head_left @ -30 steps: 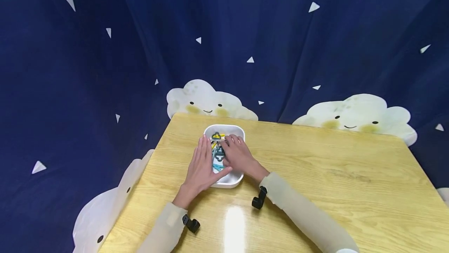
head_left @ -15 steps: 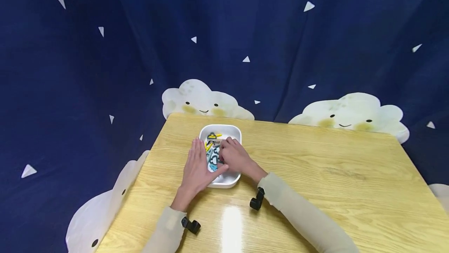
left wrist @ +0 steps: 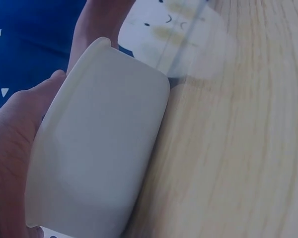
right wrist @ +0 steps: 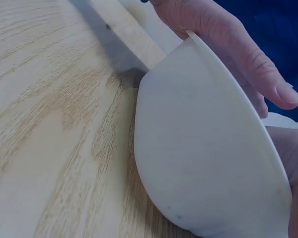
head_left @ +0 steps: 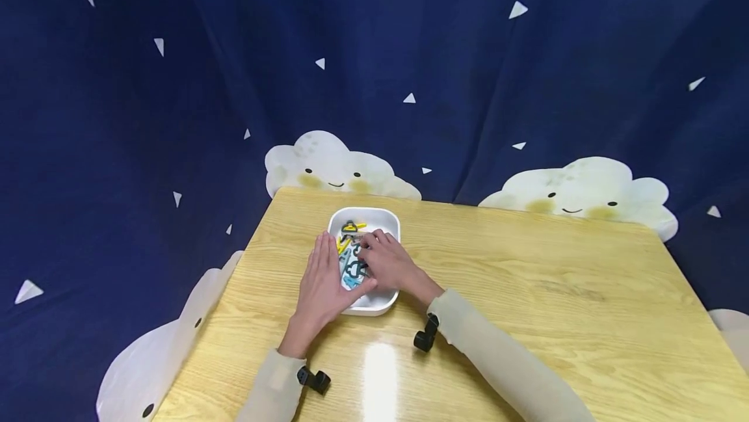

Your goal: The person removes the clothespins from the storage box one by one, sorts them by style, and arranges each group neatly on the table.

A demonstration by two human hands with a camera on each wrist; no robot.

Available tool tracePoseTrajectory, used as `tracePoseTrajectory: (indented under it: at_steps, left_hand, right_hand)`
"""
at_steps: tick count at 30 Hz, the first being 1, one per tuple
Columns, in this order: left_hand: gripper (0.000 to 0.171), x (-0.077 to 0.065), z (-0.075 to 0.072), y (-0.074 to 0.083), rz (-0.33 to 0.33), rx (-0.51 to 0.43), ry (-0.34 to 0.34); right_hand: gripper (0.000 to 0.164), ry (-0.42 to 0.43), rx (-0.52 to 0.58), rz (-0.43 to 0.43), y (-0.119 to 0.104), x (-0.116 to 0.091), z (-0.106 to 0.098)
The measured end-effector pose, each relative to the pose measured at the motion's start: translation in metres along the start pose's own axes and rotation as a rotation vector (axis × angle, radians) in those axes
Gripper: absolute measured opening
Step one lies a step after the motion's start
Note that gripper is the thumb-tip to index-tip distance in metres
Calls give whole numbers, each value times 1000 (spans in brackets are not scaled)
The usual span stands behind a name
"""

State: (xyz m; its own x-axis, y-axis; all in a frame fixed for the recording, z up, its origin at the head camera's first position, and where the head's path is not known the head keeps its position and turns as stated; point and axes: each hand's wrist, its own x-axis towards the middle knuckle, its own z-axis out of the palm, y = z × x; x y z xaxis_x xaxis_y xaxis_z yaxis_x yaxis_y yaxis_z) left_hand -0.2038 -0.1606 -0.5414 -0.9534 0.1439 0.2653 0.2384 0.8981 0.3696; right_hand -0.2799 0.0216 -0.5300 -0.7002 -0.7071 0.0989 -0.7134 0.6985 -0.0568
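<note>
A white rectangular tub [head_left: 371, 309] stands on the wooden table, holding several small flat plastic pieces. Among them are a yellow and dark piece [head_left: 350, 227], a dark cloud-shaped outline [head_left: 354, 270] and a light blue piece [head_left: 352, 281]. My left hand [head_left: 318, 287] lies along the tub's left side, its fingers straight and thumb reaching over the near end. My right hand [head_left: 389, 264] dips into the tub from the right with bent fingers among the pieces. Its fingertips are hidden, so a hold cannot be made out. Both wrist views mostly show the tub's outer wall [left wrist: 99, 139].
The wooden table [head_left: 526, 292] stretches away to the right of the tub. Behind its far edge hangs a dark blue curtain [head_left: 363, 51] with white triangles and smiling clouds. Black wrist cameras sit on the left sleeve [head_left: 270, 383] and the right sleeve [head_left: 503, 360].
My right hand has shifted within the tub, and its fingers have changed their bend. Some pieces lie differently, with the dark outline more exposed. My left hand stays at the tub's left side.
</note>
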Motion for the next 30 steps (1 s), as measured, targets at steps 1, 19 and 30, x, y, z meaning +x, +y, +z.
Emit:
tracePoseTrajectory:
  at_steps: [1, 19, 30]
  left_hand:
    - [134, -1, 0, 0, -1, -4, 2]
    - [133, -4, -2, -8, 45, 6, -18]
    - [136, -4, 0, -13, 67, 47, -29]
  right_hand:
    - [33, 2, 10, 10, 0, 0, 0]
    - [51, 55, 54, 116, -1, 2, 3]
    - [75, -107, 81, -27, 10, 2, -3]
